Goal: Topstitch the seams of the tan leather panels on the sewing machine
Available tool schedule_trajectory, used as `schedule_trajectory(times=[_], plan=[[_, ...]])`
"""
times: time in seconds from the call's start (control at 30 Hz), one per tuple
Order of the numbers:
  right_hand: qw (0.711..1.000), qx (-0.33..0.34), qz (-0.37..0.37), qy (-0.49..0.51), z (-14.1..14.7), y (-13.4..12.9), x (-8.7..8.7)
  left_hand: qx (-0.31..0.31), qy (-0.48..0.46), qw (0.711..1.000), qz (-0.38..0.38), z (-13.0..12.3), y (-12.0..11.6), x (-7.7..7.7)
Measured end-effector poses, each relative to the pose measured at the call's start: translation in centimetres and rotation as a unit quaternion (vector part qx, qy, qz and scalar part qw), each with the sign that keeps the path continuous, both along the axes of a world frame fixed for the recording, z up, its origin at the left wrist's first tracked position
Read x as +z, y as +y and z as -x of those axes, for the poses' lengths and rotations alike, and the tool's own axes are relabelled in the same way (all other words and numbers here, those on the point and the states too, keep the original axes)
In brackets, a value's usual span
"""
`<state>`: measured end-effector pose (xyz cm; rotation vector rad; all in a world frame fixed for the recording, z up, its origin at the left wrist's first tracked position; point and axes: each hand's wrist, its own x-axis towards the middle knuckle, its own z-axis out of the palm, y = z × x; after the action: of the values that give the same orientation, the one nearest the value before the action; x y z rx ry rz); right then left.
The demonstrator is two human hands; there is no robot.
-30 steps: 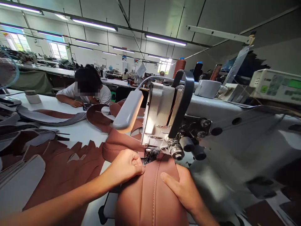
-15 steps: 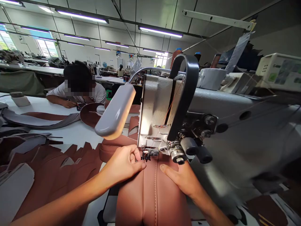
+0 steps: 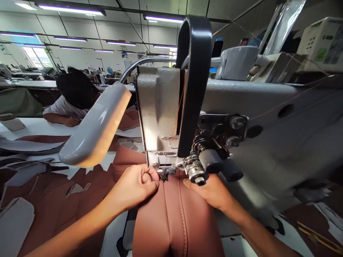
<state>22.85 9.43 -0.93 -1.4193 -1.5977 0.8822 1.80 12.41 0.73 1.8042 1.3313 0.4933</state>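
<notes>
A brown leather cover [image 3: 177, 214] with a stitched seam lies under the presser foot [image 3: 163, 174] of a sewing machine [image 3: 158, 103]. My left hand [image 3: 138, 185] is at the left of the foot, fingers curled and thumb and forefinger pinched close together. What sits between those fingertips, if anything, is too small to make out. Flat on the leather to the right of the seam rests my right hand [image 3: 207, 191], thumb stretched out. The tension knobs [image 3: 199, 175] hide part of its fingers. Orange thread [image 3: 179, 107] runs down the machine head.
A grey lamp [image 3: 93, 125] on a bendy neck hangs left of the machine head, and a black curved guard [image 3: 195, 85] stands before it. Brown leather pieces [image 3: 61, 207] cover the left table. Across it, a person [image 3: 66, 107] leans over the tabletop.
My view has come closer to the machine, so the lamp and guard look larger and farther left. Both hands keep nearly the same places beside the presser foot.
</notes>
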Motion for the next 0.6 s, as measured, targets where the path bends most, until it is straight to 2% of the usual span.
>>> schedule_trajectory(times=[0.3,0.43,0.6], plan=[[1.000,0.000,0.029,-0.007,-0.05,0.32,-0.18,0.013,0.011,1.000,-0.005,-0.37,0.02,0.64],[1.000,0.021,0.004,0.016,0.40,0.06,0.06,0.016,0.018,1.000,-0.015,-0.32,-0.22,0.80],[0.999,0.035,-0.010,0.007,0.08,-0.11,-0.73,0.018,0.025,0.999,-0.022,-0.25,-0.74,0.86]])
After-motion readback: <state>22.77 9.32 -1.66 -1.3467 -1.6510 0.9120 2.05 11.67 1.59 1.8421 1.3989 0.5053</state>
